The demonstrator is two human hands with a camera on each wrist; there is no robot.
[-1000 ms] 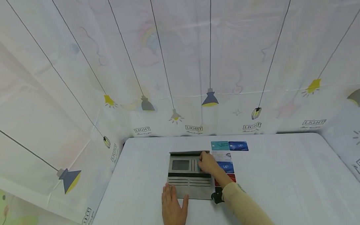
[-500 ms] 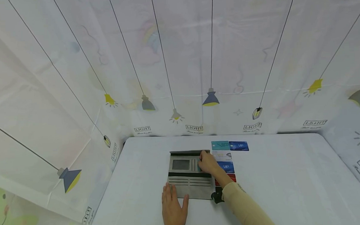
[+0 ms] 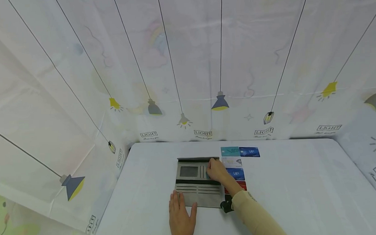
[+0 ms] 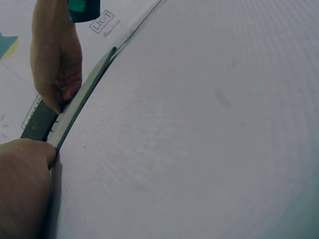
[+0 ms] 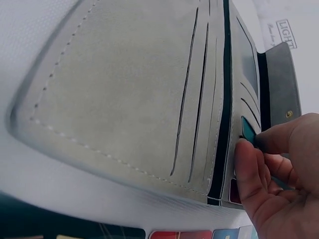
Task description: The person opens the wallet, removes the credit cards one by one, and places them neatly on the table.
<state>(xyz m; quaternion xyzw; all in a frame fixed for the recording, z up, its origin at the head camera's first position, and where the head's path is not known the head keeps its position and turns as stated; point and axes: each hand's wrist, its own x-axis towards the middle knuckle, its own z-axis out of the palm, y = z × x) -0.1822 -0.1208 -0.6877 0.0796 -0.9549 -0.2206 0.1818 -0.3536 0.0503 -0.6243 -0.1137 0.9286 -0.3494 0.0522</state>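
Note:
A grey wallet (image 3: 206,201) lies unfolded on the white table, its card slots and clear window facing up. My right hand (image 3: 218,170) is over the slots on its upper right panel. There, in the right wrist view, thumb and fingers of that hand (image 5: 284,174) pinch a teal card (image 5: 247,128) that sits partly in a slot. Below it shows the dark red edge of another card (image 5: 234,191). My left hand (image 3: 182,218) lies flat, fingertips on the wallet's lower left edge. The left wrist view catches the wallet (image 4: 82,102) edge-on beside this hand (image 4: 22,184).
Right of the wallet, cards lie in a column: a teal VIP card (image 3: 230,151), a white card (image 3: 230,162), a blue VIP card (image 3: 237,173) and a red card (image 3: 242,185), partly behind my right arm. Another blue card (image 3: 249,152) adjoins the top one. A printed curtain (image 3: 186,62) hangs behind the table.

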